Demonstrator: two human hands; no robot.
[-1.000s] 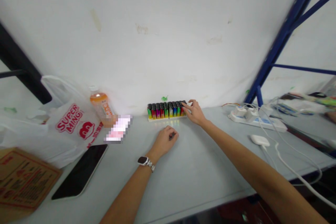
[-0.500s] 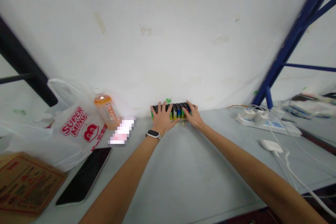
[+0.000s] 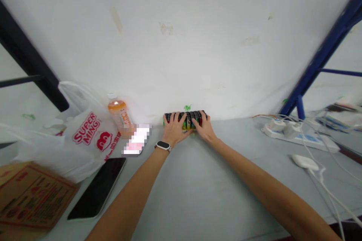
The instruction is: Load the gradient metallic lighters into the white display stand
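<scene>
A block of small cylinders packed in rows (image 3: pixel 188 124), with black tops and green, yellow and red sides, stands on the grey table against the white wall. My left hand (image 3: pixel 174 129), with a banded watch at the wrist, lies over its left part, fingers spread across the tops and thumb along the front. At the right end my right hand (image 3: pixel 204 127) wraps round the block, its thumb at the front. Both hands grip the block, and the fingers hide part of it.
On the left are a white plastic bag (image 3: pixel 93 135), a cardboard box (image 3: pixel 34 196), an orange drink bottle (image 3: pixel 120 112), a black phone (image 3: pixel 98 188) and a blurred bright phone (image 3: pixel 138 141). At right lie a power strip (image 3: pixel 304 138), a white charger (image 3: pixel 305 162) and cables. A blue post (image 3: pixel 319 56) rises there.
The view has shifted a little, so the surroundings sit farther right. My right hand has moved left along the block and closed more tightly round its end. My left hand stays on the block.
</scene>
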